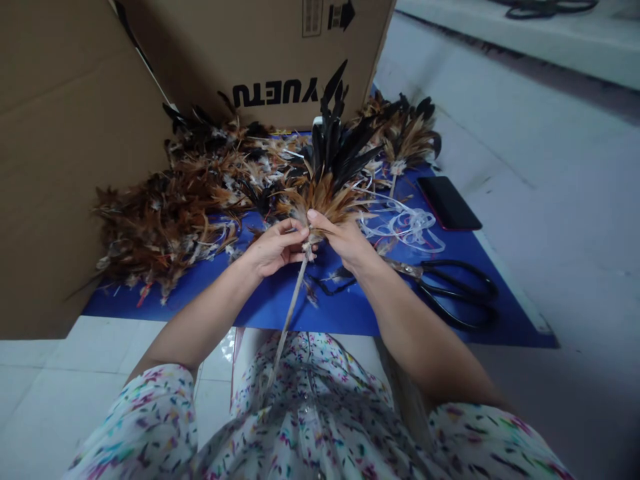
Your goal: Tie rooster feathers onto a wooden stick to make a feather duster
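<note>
A feather duster (pixel 327 190) with black upper feathers and golden-brown lower ones points away from me over the blue table. Its thin pale stick (pixel 293 300) slants down toward my lap. My left hand (pixel 280 248) is closed around the base of the feathers, where they meet the stick. My right hand (pixel 345 239) presses the lower feathers from the other side, thumb laid on them. Whitish quill ends show just below the fingers. To the left lies a big heap of loose brown feathers (pixel 170 220).
Black-handled scissors (pixel 450 287) lie right of my right forearm. Clear plastic strips (pixel 405 227) and a phone (pixel 450 202) are beyond. Another feather bundle on a stick (pixel 410 137) lies at the back right. Large cardboard boxes (pixel 200 53) stand behind and left of the blue table (pixel 345 320).
</note>
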{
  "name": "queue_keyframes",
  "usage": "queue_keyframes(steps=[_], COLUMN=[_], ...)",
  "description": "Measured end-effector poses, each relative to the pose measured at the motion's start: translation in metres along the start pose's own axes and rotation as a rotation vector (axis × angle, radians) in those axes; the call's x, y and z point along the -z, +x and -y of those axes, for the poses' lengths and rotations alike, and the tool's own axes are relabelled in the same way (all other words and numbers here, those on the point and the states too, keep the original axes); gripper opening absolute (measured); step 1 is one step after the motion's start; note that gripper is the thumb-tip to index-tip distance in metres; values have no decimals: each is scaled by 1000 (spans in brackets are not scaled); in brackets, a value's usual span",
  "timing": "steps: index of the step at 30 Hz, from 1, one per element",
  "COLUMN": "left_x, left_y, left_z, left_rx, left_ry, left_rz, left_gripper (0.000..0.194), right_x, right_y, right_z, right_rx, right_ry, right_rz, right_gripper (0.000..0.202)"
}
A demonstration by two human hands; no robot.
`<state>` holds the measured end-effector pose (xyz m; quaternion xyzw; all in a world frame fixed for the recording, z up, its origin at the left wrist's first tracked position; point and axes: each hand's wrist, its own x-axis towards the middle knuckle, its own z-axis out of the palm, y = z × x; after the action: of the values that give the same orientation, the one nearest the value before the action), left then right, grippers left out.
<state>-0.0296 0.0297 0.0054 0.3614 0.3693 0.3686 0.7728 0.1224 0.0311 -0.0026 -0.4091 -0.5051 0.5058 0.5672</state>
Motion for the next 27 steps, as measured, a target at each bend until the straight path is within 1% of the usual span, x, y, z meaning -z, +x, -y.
queue_keyframes(steps=[4,8,11,17,21,25,27], left_x=[2,1,1,0,0,1,1], left_y=[2,4,3,0,-1,-1,-1], left_z=[0,-2,-3,-5,-4,-3,-2], left_rx=[21,66,92,129,133,105,92], left_ry=[-26,-30,-20,5,-1,12,36], left_rz=[-15,-28,-17,26,34,57,91], left_gripper=[24,10,2,15,13,9,12], right_x=[-1,-2,-2,-3,-4,-5,-5], right_y=[0,1,2,2,2,0,-2], right_z=[-2,-5,-7,-6,-6,-4,-3], right_rx=[-12,-35,-41,-47,-31,-57,-106], right_ry=[8,-7,11,38,54,63,58], right_rz=[-13,-11,-14,-17,-15,4,49], right_gripper=[35,38,35,26,22,30,38])
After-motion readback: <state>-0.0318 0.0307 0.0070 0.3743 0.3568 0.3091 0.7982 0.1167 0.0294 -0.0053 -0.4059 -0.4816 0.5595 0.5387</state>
